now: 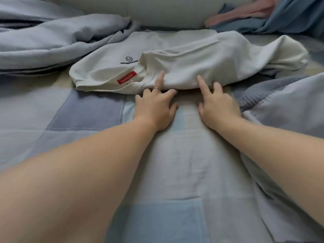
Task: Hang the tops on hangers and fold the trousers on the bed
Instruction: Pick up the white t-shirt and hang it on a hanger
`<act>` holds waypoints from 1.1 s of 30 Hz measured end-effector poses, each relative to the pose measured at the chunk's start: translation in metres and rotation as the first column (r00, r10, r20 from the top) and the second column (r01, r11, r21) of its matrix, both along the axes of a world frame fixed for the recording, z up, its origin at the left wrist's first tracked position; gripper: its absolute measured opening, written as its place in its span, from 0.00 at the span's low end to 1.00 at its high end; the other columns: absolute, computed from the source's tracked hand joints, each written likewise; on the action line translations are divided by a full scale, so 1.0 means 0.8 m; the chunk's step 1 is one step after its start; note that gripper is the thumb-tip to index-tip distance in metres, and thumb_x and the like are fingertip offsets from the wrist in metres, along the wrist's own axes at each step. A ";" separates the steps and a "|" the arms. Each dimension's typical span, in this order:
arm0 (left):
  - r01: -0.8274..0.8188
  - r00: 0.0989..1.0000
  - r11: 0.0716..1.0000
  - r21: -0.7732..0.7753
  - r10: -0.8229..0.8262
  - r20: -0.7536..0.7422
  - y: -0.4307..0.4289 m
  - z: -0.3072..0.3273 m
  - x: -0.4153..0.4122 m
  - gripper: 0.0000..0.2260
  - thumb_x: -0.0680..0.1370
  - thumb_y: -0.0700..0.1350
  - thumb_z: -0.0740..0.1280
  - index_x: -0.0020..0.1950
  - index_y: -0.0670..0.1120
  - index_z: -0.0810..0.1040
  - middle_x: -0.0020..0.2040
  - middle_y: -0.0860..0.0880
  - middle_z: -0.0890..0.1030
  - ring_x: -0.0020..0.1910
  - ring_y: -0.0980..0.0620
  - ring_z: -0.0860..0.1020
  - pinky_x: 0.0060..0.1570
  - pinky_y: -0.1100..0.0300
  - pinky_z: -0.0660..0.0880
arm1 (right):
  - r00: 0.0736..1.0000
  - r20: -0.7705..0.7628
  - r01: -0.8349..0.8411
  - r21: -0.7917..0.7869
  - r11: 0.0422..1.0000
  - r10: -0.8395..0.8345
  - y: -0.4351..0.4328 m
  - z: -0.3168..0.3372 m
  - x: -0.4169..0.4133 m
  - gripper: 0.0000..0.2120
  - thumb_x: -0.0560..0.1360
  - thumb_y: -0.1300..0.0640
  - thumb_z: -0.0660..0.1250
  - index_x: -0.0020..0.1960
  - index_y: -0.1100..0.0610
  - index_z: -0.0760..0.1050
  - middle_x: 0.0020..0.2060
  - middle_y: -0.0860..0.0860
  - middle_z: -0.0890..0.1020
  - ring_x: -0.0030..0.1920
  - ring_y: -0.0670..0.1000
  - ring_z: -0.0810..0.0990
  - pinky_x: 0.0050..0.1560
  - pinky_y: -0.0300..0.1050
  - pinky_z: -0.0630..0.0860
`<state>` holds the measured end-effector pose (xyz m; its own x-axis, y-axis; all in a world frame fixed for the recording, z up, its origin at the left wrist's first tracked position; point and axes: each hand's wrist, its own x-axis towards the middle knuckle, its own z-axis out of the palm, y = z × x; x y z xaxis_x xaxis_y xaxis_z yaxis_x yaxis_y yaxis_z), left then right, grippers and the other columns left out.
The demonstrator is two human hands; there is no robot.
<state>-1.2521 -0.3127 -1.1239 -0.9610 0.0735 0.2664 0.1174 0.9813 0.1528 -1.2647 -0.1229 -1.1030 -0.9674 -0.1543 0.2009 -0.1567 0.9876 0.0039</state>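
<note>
A white top (192,57) lies crumpled across the bed, its neckline with a red label (127,77) facing me. My left hand (155,106) rests at its near edge just right of the collar, one straight finger lying on the cloth and the other fingers spread against the hem. My right hand (217,104) is flat on the bed a little to the right, its index finger pointing onto the same edge. Neither hand grips the cloth. No hanger is in view.
The bed has a blue, grey and cream patchwork sheet (175,163). A grey-blue quilt (52,39) is bunched at the left and another fold (284,109) at the right. Pink and blue clothes (263,14) lie heaped at the far right by a pale pillow (157,11).
</note>
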 end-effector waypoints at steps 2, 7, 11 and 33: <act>-0.029 0.999 1.000 -0.009 0.029 -0.029 -0.003 -0.005 -0.027 0.19 0.80 0.61 0.59 0.68 0.58 0.75 0.82 0.53 0.54 0.66 0.36 0.69 0.62 0.42 0.68 | 0.990 -0.141 0.014 0.081 0.997 -0.002 -0.005 -0.012 -0.026 0.36 0.82 0.54 0.57 0.81 0.42 0.39 0.57 0.64 0.78 0.51 0.67 0.80 0.42 0.52 0.68; 0.044 0.986 0.991 0.126 -0.023 -0.167 -0.008 -0.010 -0.055 0.17 0.81 0.52 0.60 0.65 0.46 0.78 0.66 0.48 0.73 0.60 0.39 0.72 0.62 0.44 0.72 | 0.963 -0.263 0.096 0.116 0.989 -0.063 -0.010 -0.017 -0.067 0.21 0.81 0.58 0.56 0.73 0.47 0.65 0.50 0.63 0.82 0.48 0.67 0.81 0.39 0.50 0.65; 0.105 0.990 0.976 0.191 -0.084 -0.115 -0.011 -0.006 -0.051 0.13 0.81 0.45 0.62 0.62 0.46 0.83 0.60 0.45 0.78 0.60 0.42 0.75 0.62 0.51 0.71 | 0.980 -0.122 0.158 0.011 0.987 -0.155 -0.007 -0.012 -0.068 0.12 0.79 0.60 0.57 0.59 0.53 0.76 0.56 0.61 0.80 0.55 0.66 0.80 0.45 0.49 0.67; -0.152 0.956 0.814 0.561 -0.023 0.293 -0.052 0.513 0.372 0.13 0.71 0.33 0.65 0.50 0.48 0.73 0.42 0.53 0.75 0.41 0.46 0.71 0.40 0.57 0.63 | 0.843 0.479 -0.182 -0.177 0.967 0.246 0.011 0.522 0.321 0.15 0.84 0.48 0.56 0.67 0.42 0.75 0.49 0.53 0.84 0.50 0.61 0.80 0.50 0.53 0.73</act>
